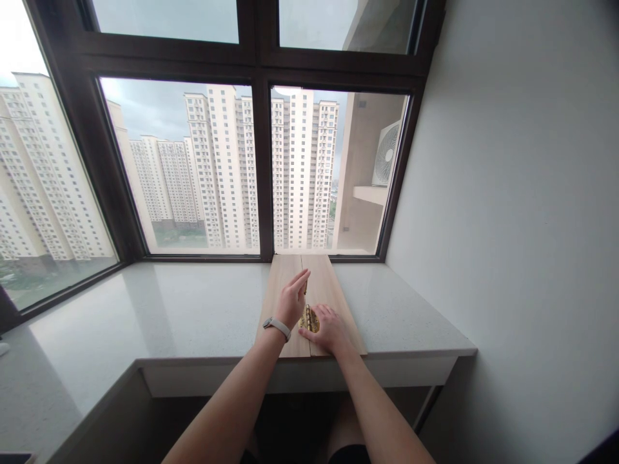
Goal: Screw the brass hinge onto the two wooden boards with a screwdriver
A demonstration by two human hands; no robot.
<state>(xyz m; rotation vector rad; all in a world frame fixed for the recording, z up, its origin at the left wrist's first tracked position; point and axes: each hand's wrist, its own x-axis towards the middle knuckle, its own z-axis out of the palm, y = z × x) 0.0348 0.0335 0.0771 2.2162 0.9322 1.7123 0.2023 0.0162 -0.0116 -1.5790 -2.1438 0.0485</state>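
Observation:
Two pale wooden boards lie side by side, the left board [285, 283] and the right board [333, 290], with a straight seam between them. A gold-coloured ornate butt hinge [308, 320] lies across the seam near the front end. My right hand [329, 327] rests on the right board, thumb and fingers around the hinge and holding it down. Just beyond the hinge, my left hand [294, 299] is raised over the seam, fingers pressed together. A small dark gold bit shows beside its fingers; what it is stays mostly hidden. A watch [276, 327] circles my left wrist.
The boards lie on a white speckled counter [203, 309], reaching from its front edge [203, 359] to the window frame [265, 174]. A plain wall [493, 193] stands close on the right. My legs are under the counter.

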